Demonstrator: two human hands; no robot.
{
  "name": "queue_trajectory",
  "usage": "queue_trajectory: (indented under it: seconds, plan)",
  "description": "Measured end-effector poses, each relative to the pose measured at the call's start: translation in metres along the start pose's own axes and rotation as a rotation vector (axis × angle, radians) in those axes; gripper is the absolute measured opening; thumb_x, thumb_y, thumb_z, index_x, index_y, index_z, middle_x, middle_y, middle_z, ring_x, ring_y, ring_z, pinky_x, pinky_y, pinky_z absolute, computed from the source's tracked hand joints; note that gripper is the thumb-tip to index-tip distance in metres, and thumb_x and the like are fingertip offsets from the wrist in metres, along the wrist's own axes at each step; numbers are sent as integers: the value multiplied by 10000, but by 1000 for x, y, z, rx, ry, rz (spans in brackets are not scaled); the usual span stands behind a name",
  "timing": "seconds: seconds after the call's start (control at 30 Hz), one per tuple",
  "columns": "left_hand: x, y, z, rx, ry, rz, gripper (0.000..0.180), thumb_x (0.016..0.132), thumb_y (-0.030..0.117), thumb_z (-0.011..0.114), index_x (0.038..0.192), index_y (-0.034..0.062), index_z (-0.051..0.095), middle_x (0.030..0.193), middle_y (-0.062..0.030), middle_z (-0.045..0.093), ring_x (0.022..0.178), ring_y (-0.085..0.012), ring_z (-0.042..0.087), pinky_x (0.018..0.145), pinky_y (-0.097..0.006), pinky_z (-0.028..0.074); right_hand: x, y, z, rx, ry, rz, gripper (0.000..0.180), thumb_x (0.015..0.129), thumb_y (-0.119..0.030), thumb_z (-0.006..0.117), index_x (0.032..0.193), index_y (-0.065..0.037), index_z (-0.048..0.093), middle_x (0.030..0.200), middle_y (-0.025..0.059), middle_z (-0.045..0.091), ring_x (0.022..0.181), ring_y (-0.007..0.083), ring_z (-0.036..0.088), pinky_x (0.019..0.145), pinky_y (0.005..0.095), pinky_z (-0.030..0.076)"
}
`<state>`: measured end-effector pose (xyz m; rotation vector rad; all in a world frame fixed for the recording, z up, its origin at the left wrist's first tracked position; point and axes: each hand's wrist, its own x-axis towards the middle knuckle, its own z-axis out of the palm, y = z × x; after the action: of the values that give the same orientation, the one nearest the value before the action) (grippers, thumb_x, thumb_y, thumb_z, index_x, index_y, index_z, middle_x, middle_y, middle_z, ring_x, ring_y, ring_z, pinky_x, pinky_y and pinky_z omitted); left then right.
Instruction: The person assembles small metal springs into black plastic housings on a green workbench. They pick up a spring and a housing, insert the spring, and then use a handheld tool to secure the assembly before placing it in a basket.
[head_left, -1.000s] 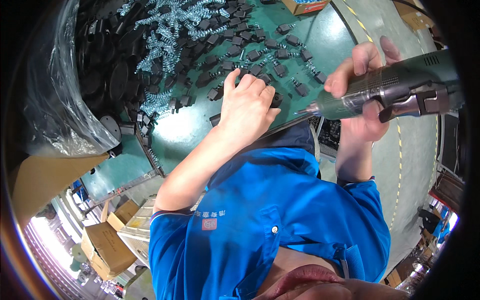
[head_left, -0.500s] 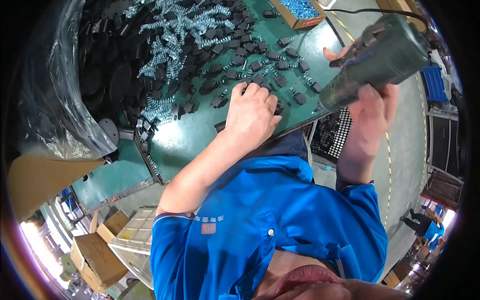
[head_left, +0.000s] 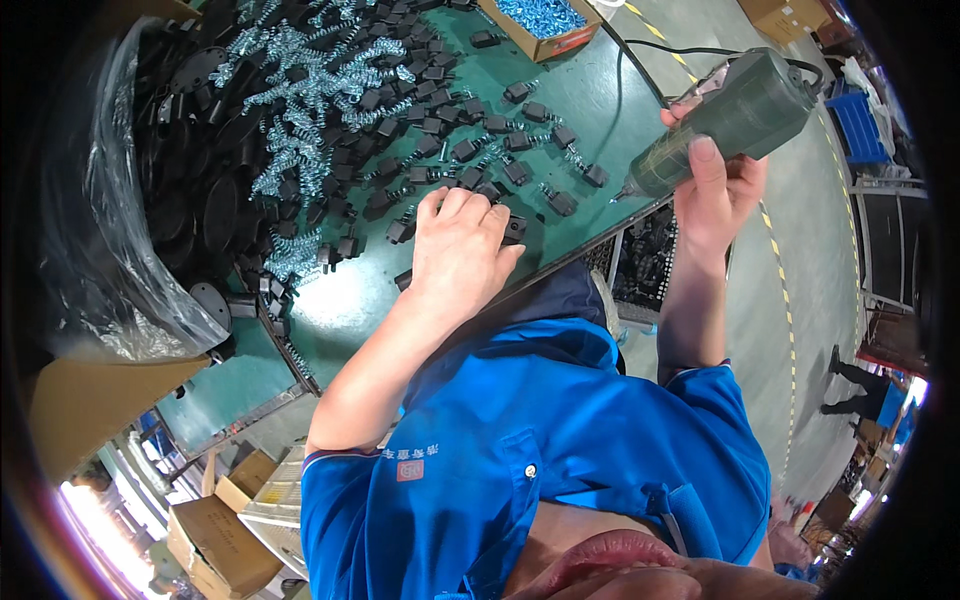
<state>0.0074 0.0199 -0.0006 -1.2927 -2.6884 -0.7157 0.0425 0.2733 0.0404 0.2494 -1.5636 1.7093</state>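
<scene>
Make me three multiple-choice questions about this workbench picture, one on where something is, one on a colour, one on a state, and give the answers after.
1. Where does the cardboard box of blue parts sit?
A. at the far edge of the bench
B. under the left hand
C. on the floor

2. What colour is the bench top?
A. red
B. white
C. green

3. How is the power screwdriver held?
A. lying on the bench
B. raised off the bench in the right hand
C. gripped by both hands

Answers: A, the box lies beyond the black parts; C, bare surface shows green; B, the left hand rests on the bench instead.
</scene>
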Motion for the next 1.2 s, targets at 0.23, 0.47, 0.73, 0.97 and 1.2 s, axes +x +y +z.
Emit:
queue_trajectory:
  seconds: [0.23, 0.47, 0.73, 0.97, 1.2]
  plan:
    - [2, 0, 1, -6, -2, -3, 433, 643, 206, 822, 1008, 18, 682, 925, -83, 616, 973, -282, 573, 945, -440, 407, -7, 9, -14, -62, -62, -54, 508, 794, 35, 745, 1240, 25, 502, 1063, 158, 686, 949, 190, 654, 843, 323, 530]
    - [3, 0, -1, -21, -20, 3, 440, 646, 204, 821, 1017, 18, 676, 930, -87, 611, 976, -281, 573, 957, -439, 400, 7, 14, -31, 5, -173, 64, 676, 684, -21, 786, 1282, 39, 478, 1214, 173, 588, 928, 207, 625, 872, 401, 548]
    - [2, 0, -1, -20, -15, 0, 442, 648, 210, 821, 1020, 20, 675, 928, -86, 608, 976, -281, 571, 957, -445, 399, 6, -3, -28, 131, -259, 279, 580, 738, -53, 747, 1231, 67, 466, 1031, 146, 606, 866, 248, 651, 904, 468, 551]
    - [1, -3, 0, -47, 4, -4, 441, 652, 216, 817, 1020, 19, 676, 940, -94, 617, 980, -283, 571, 984, -462, 390, -3, 6, -25, -37, -173, 98, 588, 821, -113, 692, 1293, 103, 417, 818, 143, 643, 759, 247, 660, 787, 400, 547]
    - [-1, -1, 1, -27, -30, -43, 405, 669, 234, 809, 1000, 39, 679, 921, -81, 617, 978, -265, 567, 1027, -497, 366, 7, -23, 23, 410, -249, 119, 625, 870, -248, 674, 1370, 5, 396, 846, 85, 559, 716, 233, 576, 727, 399, 478]
